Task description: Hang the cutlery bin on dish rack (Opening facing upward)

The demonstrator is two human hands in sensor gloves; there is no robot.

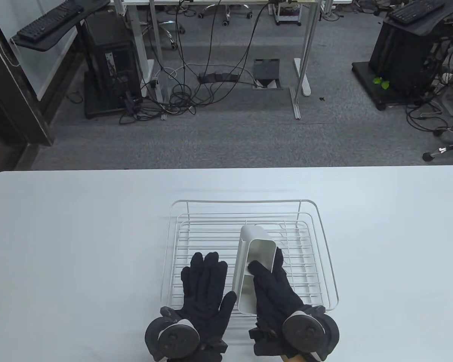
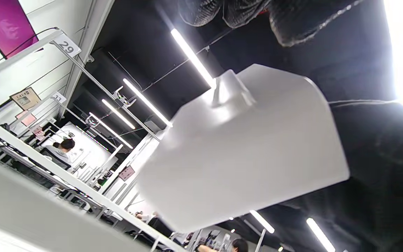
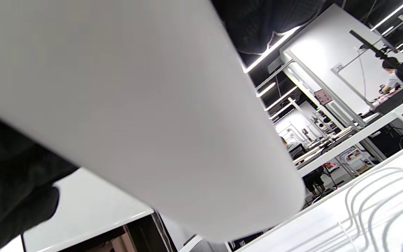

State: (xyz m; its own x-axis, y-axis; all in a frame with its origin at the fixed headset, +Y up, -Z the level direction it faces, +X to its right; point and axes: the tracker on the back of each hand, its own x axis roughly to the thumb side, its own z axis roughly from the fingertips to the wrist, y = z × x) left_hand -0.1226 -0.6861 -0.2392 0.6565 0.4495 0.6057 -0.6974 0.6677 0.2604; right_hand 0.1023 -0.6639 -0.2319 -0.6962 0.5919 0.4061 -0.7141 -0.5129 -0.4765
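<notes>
A white wire dish rack (image 1: pixel 326 241) stands on the white table. My right hand (image 1: pixel 270 281) grips a white plastic cutlery bin (image 1: pixel 255 247) over the rack's front middle, fingers reaching into its open top, thumb on its right side. The bin leans away from me, opening upward. My left hand (image 1: pixel 204 281) is open, fingers spread flat over the rack just left of the bin. The bin's underside shows in the left wrist view (image 2: pixel 247 154) and fills the right wrist view (image 3: pixel 128 105).
The white table (image 1: pixel 60 241) spreads wide on both sides of the rack. Beyond its far edge lies grey carpet with desks, cables and computer towers. Rack wires show at the lower right of the right wrist view (image 3: pixel 380 210).
</notes>
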